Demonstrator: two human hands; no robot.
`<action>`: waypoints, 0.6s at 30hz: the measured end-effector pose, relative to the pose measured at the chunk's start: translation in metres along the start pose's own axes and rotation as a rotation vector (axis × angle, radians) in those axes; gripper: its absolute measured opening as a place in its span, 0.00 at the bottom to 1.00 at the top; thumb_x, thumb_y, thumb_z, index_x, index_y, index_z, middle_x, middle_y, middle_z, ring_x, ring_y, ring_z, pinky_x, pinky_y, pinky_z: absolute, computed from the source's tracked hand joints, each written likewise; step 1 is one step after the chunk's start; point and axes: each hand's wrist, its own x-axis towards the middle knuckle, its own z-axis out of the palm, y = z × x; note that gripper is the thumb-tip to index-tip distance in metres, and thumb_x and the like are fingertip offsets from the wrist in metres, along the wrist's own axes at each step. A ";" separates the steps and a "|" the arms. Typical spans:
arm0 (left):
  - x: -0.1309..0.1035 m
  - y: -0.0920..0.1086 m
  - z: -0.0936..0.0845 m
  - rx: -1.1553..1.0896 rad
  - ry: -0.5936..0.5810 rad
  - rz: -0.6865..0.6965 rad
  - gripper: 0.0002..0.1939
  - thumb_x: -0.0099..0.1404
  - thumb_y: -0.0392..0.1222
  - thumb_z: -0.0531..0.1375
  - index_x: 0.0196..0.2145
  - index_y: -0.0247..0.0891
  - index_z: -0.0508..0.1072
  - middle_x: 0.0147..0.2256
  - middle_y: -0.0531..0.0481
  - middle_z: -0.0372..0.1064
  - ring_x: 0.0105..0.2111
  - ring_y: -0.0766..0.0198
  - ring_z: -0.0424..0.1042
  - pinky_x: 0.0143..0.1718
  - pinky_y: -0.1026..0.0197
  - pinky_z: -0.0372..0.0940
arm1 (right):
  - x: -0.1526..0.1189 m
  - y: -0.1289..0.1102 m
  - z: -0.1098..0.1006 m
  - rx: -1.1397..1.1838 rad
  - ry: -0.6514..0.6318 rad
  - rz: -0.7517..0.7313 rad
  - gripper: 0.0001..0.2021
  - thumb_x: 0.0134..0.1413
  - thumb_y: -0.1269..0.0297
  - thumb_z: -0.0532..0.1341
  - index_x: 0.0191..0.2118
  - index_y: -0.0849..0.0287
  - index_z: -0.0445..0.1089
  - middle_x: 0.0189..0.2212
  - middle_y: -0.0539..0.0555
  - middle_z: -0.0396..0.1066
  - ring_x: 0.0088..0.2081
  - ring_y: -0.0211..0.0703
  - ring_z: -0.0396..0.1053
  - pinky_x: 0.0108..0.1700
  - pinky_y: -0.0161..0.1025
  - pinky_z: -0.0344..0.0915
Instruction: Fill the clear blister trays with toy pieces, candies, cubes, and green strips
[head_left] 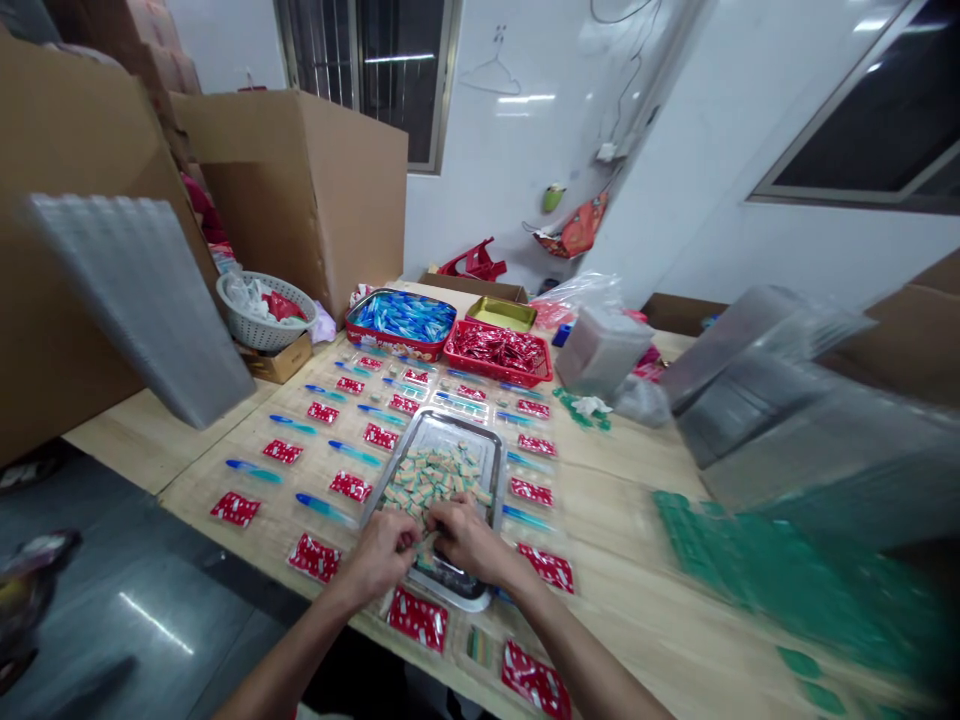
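A shiny metal tray (491, 455) lies on the wooden table, holding a heap of small tan-and-green striped blocks (431, 475). At its near left edge my left hand (386, 550) is closed, thumb and fingers pinched together. My right hand (465, 535) is over the near part of the tray, fingers curled down at the blocks. What either hand pinches is hidden or too small to name. Around the tray are rows of clear plastic packs with blue pens (324, 508) and red dotted packets (418, 619). One pack near the front holds striped blocks (480, 646).
Behind the rows stand a tin of blue pens (401, 318) and a red basket of shiny red packets (499, 348). Stacks of clear plastic trays (142, 300) stand left and right. Green plastic pieces (780, 560) lie at right. Large cardboard boxes (300, 180) rise behind.
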 end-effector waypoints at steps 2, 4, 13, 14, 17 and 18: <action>0.002 0.003 0.001 0.018 0.004 0.018 0.09 0.47 0.27 0.56 0.24 0.36 0.72 0.26 0.52 0.70 0.30 0.64 0.66 0.33 0.64 0.56 | -0.003 0.001 -0.003 -0.005 0.031 0.025 0.11 0.38 0.80 0.54 0.29 0.58 0.64 0.25 0.47 0.67 0.32 0.39 0.63 0.45 0.39 0.52; 0.007 0.008 0.005 0.057 -0.006 0.050 0.09 0.48 0.27 0.56 0.25 0.37 0.73 0.28 0.51 0.71 0.32 0.63 0.67 0.35 0.63 0.57 | -0.006 0.003 -0.009 -0.028 0.062 0.044 0.12 0.37 0.80 0.54 0.30 0.58 0.65 0.25 0.48 0.67 0.32 0.40 0.63 0.43 0.38 0.53; 0.030 0.018 0.030 0.284 -0.090 0.148 0.12 0.53 0.29 0.53 0.30 0.39 0.73 0.37 0.47 0.73 0.44 0.55 0.67 0.49 0.50 0.53 | -0.017 0.009 -0.018 -0.094 0.083 0.055 0.12 0.42 0.81 0.52 0.29 0.60 0.68 0.29 0.53 0.71 0.36 0.42 0.66 0.42 0.37 0.55; 0.029 0.016 0.031 0.289 -0.093 0.146 0.12 0.53 0.29 0.52 0.31 0.39 0.73 0.37 0.46 0.73 0.44 0.54 0.67 0.49 0.50 0.53 | -0.018 0.009 -0.016 -0.093 0.090 0.052 0.11 0.42 0.80 0.52 0.29 0.60 0.68 0.29 0.52 0.71 0.36 0.42 0.66 0.42 0.37 0.55; 0.024 0.012 0.031 0.300 -0.089 0.111 0.12 0.53 0.30 0.52 0.33 0.39 0.71 0.36 0.46 0.73 0.43 0.54 0.68 0.46 0.52 0.54 | -0.018 0.010 -0.008 -0.076 0.107 0.042 0.10 0.43 0.79 0.53 0.28 0.59 0.68 0.28 0.52 0.70 0.35 0.42 0.65 0.42 0.38 0.55; 0.023 0.012 0.030 0.300 -0.087 0.099 0.13 0.53 0.30 0.52 0.34 0.38 0.71 0.36 0.46 0.73 0.43 0.54 0.68 0.46 0.52 0.54 | -0.018 0.010 -0.007 -0.063 0.112 0.039 0.10 0.43 0.79 0.53 0.28 0.59 0.68 0.29 0.52 0.70 0.36 0.42 0.65 0.43 0.38 0.54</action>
